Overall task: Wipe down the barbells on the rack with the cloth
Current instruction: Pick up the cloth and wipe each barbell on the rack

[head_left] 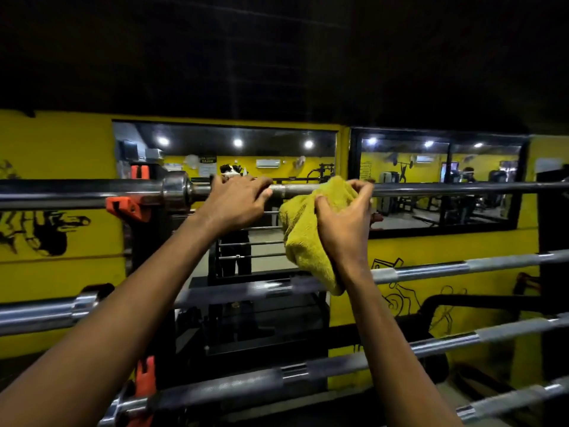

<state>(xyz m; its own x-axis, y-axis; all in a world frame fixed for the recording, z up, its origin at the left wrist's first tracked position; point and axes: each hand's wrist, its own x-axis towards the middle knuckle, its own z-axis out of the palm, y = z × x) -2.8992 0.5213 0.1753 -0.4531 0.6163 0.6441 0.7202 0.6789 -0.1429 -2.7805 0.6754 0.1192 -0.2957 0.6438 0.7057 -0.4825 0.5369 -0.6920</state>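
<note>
**Wiping at the top bar, lower bars not yet judged**

The person stands in front of a black metal rack [554, 211] with orange plastic hooks [126, 208], and both arms reach up to the top barbell [462, 187], a long grey steel bar that lies level across the rack. The left hand [237, 200] lies over this bar with its fingers curled around it, just beside the thick shiny collar [175, 192]. It seems to steady the bar.

The right hand [343, 217] has its fingers and thumb bent and pinches the yellow-green towelling cloth [303, 238]. The cloth is bunched up. Its upper part touches the top bar between the two hands, and the rest hangs down below the wrist.

I judge that the wiping is now at the middle part of the top bar. The long part of this bar to the right of the cloth seems still to be done. The lower steel barbells [462, 268], at least three of them, lie on the rack under the arms. Whether they are already wiped, I cannot tell; nothing on their surface shows it.
</note>
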